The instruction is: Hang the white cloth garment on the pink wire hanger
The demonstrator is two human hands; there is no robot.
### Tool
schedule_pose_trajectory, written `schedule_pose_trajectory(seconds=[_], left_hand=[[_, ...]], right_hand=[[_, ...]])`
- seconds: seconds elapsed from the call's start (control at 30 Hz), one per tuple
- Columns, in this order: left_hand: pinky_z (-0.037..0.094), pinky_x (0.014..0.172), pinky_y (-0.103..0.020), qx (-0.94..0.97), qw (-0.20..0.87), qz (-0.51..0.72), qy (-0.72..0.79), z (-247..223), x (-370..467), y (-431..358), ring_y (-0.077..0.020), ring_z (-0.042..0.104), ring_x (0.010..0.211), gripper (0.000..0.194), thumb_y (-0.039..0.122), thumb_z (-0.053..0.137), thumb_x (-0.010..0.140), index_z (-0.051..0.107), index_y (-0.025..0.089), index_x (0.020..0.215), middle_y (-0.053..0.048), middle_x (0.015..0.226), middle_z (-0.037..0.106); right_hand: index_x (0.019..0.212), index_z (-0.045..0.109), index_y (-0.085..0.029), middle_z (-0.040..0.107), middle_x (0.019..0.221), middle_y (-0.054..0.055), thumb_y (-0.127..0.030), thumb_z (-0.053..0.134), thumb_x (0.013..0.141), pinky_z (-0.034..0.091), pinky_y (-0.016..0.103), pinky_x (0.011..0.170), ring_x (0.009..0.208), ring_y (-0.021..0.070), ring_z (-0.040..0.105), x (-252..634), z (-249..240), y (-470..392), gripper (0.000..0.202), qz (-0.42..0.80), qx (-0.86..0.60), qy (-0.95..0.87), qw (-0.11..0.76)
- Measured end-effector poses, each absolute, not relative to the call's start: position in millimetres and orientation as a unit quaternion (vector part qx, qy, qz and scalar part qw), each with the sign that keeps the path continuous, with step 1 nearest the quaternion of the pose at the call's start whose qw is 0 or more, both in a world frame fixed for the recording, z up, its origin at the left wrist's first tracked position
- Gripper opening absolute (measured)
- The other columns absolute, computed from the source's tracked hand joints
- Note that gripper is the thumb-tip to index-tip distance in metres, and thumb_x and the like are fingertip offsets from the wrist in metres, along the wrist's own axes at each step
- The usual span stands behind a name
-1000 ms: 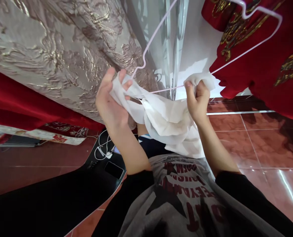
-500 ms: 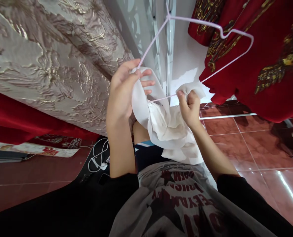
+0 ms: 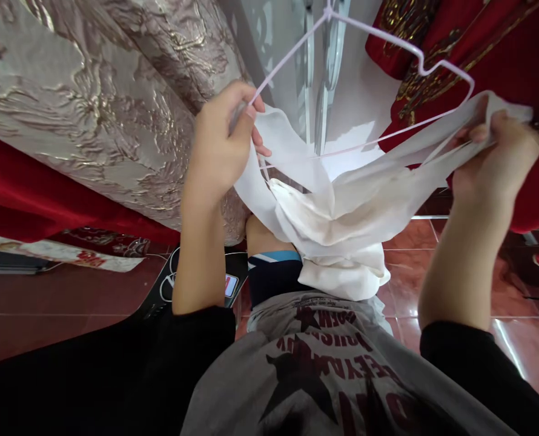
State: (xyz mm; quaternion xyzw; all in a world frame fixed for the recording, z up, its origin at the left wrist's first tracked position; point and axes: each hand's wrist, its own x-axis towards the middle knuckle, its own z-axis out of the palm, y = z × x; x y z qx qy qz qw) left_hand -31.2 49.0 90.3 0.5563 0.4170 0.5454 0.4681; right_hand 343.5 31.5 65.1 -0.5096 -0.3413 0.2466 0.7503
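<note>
A thin pale pink hanger (image 3: 292,49) hangs in front of me, its left shoulder end at my left hand (image 3: 221,139). My left fingers close round that end together with an edge of the white garment. The white garment (image 3: 364,212) is stretched between my hands and sags in the middle, its lower part bunched by my lap. Out at the right, my right hand (image 3: 496,148) grips the garment's other edge near the hanger's right end. The hanger's bottom bar runs across behind the garment's opening.
Beige textured fabric (image 3: 92,109) hangs at the left, red fabric with gold decoration (image 3: 437,54) at the right. A phone (image 3: 231,284) and a white cable (image 3: 167,287) lie on a black surface beside my left forearm. Red tiles (image 3: 415,242) cover the floor.
My right hand has moved far to the right, pulling the garment wide open towards the hanger's right end. My left hand has shifted slightly up and left. The phone's lit screen now shows.
</note>
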Motion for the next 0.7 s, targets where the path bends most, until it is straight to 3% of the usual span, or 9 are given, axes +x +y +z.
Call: schedule_pose_trajectory(seconds=[0.17, 0.33, 0.53, 0.63, 0.7], left_hand=[[0.057, 0.1, -0.053, 0.567, 0.463, 0.514, 0.448, 94, -28, 43, -0.0385, 0.075, 0.101, 0.008, 0.027, 0.063, 0.1, 0.067, 0.023, 0.106, -0.003, 0.065, 0.066], [0.047, 0.11, -0.059, 0.572, 0.437, 0.509, 0.473, 97, -28, 41, -0.0349, 0.074, 0.099, 0.009, 0.028, 0.06, 0.104, 0.065, 0.021, 0.106, -0.001, 0.064, 0.064], [0.039, 0.117, -0.051, 0.595, 0.425, 0.508, 0.456, 98, -30, 40, -0.0284, 0.071, 0.089, 0.011, 0.025, 0.056, 0.106, 0.066, 0.024, 0.102, 0.001, 0.064, 0.063], [0.045, 0.106, -0.047, 0.589, 0.409, 0.538, 0.443, 98, -30, 40, -0.0314, 0.069, 0.083, 0.012, 0.027, 0.058, 0.103, 0.069, 0.028, 0.097, -0.003, 0.065, 0.062], [0.048, 0.096, -0.047, 0.641, 0.335, 0.532, 0.44, 99, -28, 39, -0.0336, 0.066, 0.076, 0.013, 0.031, 0.059, 0.101, 0.07, 0.032, 0.094, -0.005, 0.069, 0.061]], right_hand=[[0.061, 0.038, -0.02, 0.033, 0.046, -0.007, 0.006, 0.043, 0.087, 0.022, 0.025, 0.048, 0.041, 0.003, 0.035, 341, 102, 40, 0.037, 0.255, -0.586, -0.371, 0.674], [0.06, 0.033, -0.021, 0.037, 0.049, -0.007, 0.0, 0.053, 0.085, 0.014, 0.025, 0.043, 0.042, -0.0001, 0.035, 325, 126, 27, 0.038, 0.172, -0.576, -0.511, 0.615], [0.066, 0.054, -0.017, 0.05, 0.054, -0.006, -0.01, 0.057, 0.091, 0.03, 0.026, 0.048, 0.047, -0.001, 0.046, 279, 155, 19, 0.026, 0.208, -0.574, -0.624, 0.488], [0.059, 0.053, -0.016, 0.05, 0.051, -0.004, -0.005, 0.052, 0.092, 0.034, 0.027, 0.052, 0.047, 0.0004, 0.047, 263, 157, 17, 0.035, 0.239, -0.585, -0.647, 0.426], [0.064, 0.062, -0.015, 0.058, 0.058, -0.001, -0.012, 0.053, 0.095, 0.038, 0.028, 0.057, 0.054, 0.0041, 0.051, 263, 151, 16, 0.032, 0.234, -0.627, -0.633, 0.39]])
